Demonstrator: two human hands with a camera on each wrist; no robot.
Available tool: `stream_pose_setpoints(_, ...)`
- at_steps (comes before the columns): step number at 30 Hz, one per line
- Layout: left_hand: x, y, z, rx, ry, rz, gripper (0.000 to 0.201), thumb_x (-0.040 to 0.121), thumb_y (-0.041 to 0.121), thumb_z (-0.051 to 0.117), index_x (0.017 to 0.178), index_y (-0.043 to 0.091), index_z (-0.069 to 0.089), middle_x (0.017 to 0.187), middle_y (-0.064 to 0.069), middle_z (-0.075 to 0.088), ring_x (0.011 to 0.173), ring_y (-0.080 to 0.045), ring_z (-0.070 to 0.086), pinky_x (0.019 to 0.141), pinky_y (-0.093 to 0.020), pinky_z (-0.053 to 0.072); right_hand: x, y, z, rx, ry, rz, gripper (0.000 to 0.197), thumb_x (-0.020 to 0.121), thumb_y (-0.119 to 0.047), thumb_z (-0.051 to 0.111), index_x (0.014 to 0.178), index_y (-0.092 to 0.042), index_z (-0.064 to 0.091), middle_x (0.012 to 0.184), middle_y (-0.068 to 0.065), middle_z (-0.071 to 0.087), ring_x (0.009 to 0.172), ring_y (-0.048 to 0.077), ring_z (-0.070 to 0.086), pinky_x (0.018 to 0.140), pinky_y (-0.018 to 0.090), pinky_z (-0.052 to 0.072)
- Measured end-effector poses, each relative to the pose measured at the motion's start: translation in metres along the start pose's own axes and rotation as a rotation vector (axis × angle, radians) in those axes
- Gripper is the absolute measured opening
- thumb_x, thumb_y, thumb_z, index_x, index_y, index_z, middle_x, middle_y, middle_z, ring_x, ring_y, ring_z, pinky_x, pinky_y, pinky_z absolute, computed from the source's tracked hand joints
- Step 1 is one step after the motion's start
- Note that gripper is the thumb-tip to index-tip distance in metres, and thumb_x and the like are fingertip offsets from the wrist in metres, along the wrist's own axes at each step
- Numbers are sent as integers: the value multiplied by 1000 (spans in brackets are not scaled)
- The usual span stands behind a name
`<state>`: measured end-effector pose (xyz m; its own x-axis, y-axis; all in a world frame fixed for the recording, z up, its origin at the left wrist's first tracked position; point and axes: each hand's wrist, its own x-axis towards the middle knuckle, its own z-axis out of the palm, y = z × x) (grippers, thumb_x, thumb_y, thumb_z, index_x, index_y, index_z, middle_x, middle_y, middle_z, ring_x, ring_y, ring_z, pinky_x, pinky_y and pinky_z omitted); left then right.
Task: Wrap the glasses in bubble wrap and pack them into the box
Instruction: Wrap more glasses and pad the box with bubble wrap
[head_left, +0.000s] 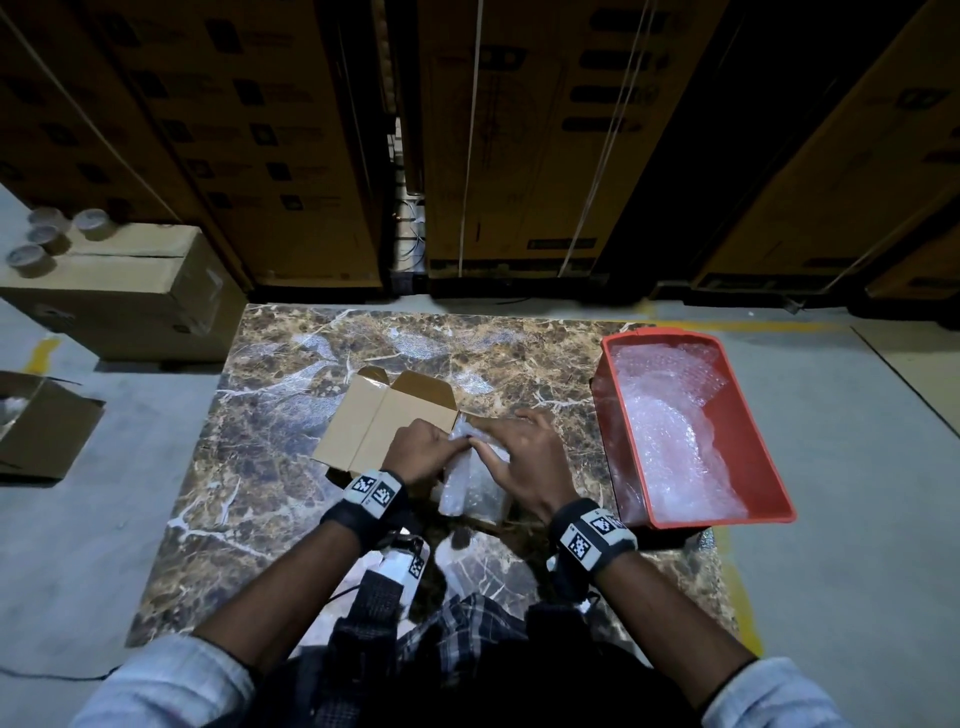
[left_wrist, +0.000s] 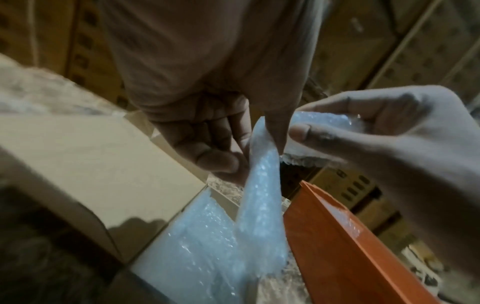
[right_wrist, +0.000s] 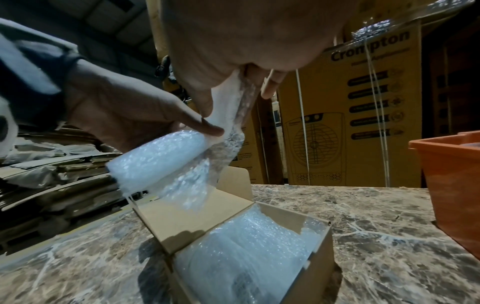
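- Held above the open box (right_wrist: 259, 242) on the tabletop (head_left: 270, 499): a bubble-wrapped bundle (right_wrist: 155, 158), long axis tilted, one end angled down toward the box's near-left side (glass inside not discernible).
- Left hand (head_left: 415, 452) pinching the wrap's loose end by thumb and finger.
- Right hand (head_left: 519, 457) pinching that same twisted end from the other side.
- More bubble wrap (right_wrist: 249, 253) inside the box.
- Farther right, red bin (head_left: 769, 441) holding bubble wrap sheets (head_left: 670, 426).

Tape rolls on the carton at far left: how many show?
4. All sit on the closed carton's top: three clustered at its far left edge, one nearer the middle. Others may lie beyond the frame.
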<state>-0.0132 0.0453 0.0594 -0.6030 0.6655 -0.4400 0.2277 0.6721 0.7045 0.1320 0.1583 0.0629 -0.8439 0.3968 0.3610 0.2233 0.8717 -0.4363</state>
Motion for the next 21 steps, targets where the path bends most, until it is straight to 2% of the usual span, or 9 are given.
stream_pose_setpoints(3, 5, -5, 3, -197, -57, -139, 39, 89, 39, 72, 65, 11, 59, 61, -7, 53, 53, -18, 48, 52, -26, 31, -2, -4, 4, 13, -35, 8, 30, 94, -26, 73, 123, -16, 73, 112, 3, 78, 99, 16, 74, 106, 45, 46)
stream_pose_setpoints(6, 4, -9, 5, -348, -83, -179, 35, 94, 35, 67, 73, 7, 66, 68, -9, 62, 63, -22, 57, 59, -27, 38, -1, -10, 5, 34, -129, 34, 33, 98, -24, 67, 130, -16, 69, 122, 5, 74, 108, 20, 71, 109, 48, 47)
stream_pose_setpoints(8, 0, -8, 7, -466, -161, -204, 33, 98, 31, 64, 80, 4, 69, 73, -12, 65, 67, -25, 62, 62, -27, 44, -1, -15, 5, 48, -234, 53, 35, 100, -23, 65, 135, -18, 65, 130, 5, 70, 115, 22, 69, 108, 48, 49)
stream_pose_setpoints(11, -4, -9, 12, -547, -195, -283, 26, 100, 16, 59, 77, 7, 64, 67, -6, 66, 58, -14, 68, 48, -19, 46, 0, -19, 3, 71, -322, 62, 36, 103, -21, 60, 139, -20, 63, 137, 4, 66, 117, 24, 68, 101, 40, 55)
stream_pose_setpoints(13, -4, -13, 16, -636, -206, -337, 22, 102, 13, 50, 84, 8, 62, 64, -4, 67, 65, -17, 73, 46, -22, 50, -1, -20, 5, 67, -368, 73, 35, 104, -23, 55, 138, -23, 64, 133, 3, 70, 113, 23, 69, 94, 36, 57)
stream_pose_setpoints(15, -10, -8, 14, -679, -216, -364, 24, 100, 10, 37, 89, 7, 58, 59, -5, 64, 51, -16, 65, 44, -24, 50, -3, -20, 8, 71, -403, 96, 32, 103, -25, 50, 132, -27, 65, 120, 3, 74, 101, 23, 70, 83, 35, 59)
stream_pose_setpoints(17, -15, -5, 10, -681, -206, -373, 23, 96, 10, 36, 87, 9, 57, 60, -7, 60, 46, -16, 57, 44, -24, 47, -5, -22, 12, 73, -424, 102, 32, 103, -25, 49, 133, -28, 62, 113, 3, 75, 94, 21, 71, 78, 33, 59)
stream_pose_setpoints(19, -16, -2, 7, -652, -187, -348, 18, 94, 11, 42, 83, 14, 57, 70, -10, 58, 56, -22, 56, 59, -30, 48, -7, -23, 13, 65, -433, 93, 36, 104, -23, 50, 139, -25, 59, 112, 6, 75, 92, 22, 70, 78, 32, 59)
stream_pose_setpoints(21, -15, -1, 6, -651, -130, -281, 17, 98, 6, 44, 96, 16, 58, 87, -12, 60, 75, -24, 59, 79, -37, 48, -9, -23, 14, 47, -423, 85, 41, 104, -18, 53, 144, -22, 56, 113, 7, 75, 92, 22, 70, 81, 31, 59)
